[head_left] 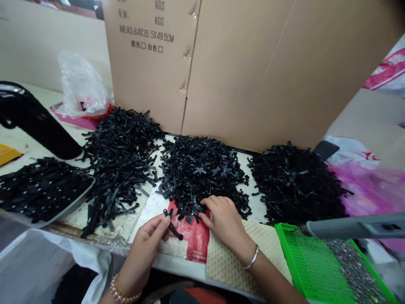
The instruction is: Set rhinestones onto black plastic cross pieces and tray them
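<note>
Strip (175,230), black and slim, sits in the left hand (150,236), whose grip is pinched together on it, thumb on top. Its long axis slants: the far end points up and left, the near end down and right, towards the body. A short black piece crosses its far end; whether that is a second strip, I cannot tell. The red sheet (198,240) lies below it on the counter (125,221).

From the left grip, the middle pile (202,169) lies beyond and to the right, so the strip's axis runs across that line rather than along it. The right hand (224,217) is the nearer one, fingertips at the pile's front edge, to the right of the strip and well apart from it. Small black parts sit at the tips of its grip, thumb below forefinger; I cannot tell whether one is clamped there.
</note>
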`<state>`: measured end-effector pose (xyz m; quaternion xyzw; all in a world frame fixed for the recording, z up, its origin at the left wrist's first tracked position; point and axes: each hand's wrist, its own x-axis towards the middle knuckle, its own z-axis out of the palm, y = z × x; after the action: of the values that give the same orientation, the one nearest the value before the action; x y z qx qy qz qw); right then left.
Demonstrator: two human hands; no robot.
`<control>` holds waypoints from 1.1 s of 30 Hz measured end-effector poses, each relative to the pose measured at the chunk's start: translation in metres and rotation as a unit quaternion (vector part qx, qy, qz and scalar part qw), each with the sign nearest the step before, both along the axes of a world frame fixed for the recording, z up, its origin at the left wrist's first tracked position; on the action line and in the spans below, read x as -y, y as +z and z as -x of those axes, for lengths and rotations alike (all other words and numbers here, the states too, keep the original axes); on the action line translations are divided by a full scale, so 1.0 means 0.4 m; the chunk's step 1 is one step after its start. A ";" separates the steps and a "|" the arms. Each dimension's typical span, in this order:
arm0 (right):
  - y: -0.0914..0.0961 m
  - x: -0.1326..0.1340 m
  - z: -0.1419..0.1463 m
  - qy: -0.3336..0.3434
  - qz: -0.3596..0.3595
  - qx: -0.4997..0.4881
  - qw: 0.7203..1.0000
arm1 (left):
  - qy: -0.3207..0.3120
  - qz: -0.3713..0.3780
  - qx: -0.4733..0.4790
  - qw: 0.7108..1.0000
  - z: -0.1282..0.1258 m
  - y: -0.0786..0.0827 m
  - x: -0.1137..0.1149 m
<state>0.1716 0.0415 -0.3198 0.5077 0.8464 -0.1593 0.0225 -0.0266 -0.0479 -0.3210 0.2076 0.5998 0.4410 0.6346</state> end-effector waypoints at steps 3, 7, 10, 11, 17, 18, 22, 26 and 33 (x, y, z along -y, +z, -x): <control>-0.007 0.002 0.004 0.020 -0.041 0.006 0.999 | -0.030 -0.018 -0.010 0.999 -0.002 0.008 -0.013; -0.014 0.011 0.013 0.036 -0.101 0.034 0.994 | -0.045 -0.013 -0.011 0.999 -0.006 0.016 -0.021; -0.013 0.015 0.019 0.037 -0.113 0.057 0.991 | -0.051 -0.006 -0.009 0.999 -0.016 0.019 -0.021; -0.013 0.014 0.020 0.035 -0.108 0.063 0.992 | -0.053 -0.006 -0.005 0.999 -0.020 0.019 -0.021; 0.002 0.000 0.006 0.010 -0.084 0.059 0.995 | -0.037 0.020 0.018 0.999 -0.039 0.015 -0.020; 0.008 0.000 0.000 0.007 -0.091 0.048 0.995 | -0.031 0.033 0.031 0.999 -0.040 0.014 -0.020; 0.048 0.021 -0.029 0.031 -0.169 -0.055 0.984 | -0.003 0.075 0.171 0.982 -0.037 0.030 -0.023; 0.089 0.055 -0.057 0.134 -0.279 -0.163 0.937 | -0.005 0.065 0.271 0.960 -0.044 0.072 -0.035; 0.113 0.096 -0.098 0.208 -0.289 -0.210 0.911 | -0.043 0.049 0.272 0.960 -0.103 0.109 -0.033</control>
<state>0.2108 0.0030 -0.2747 0.2594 0.9269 -0.0027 -0.2712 0.0145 -0.0348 -0.2775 0.0744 0.4161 0.4234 0.8013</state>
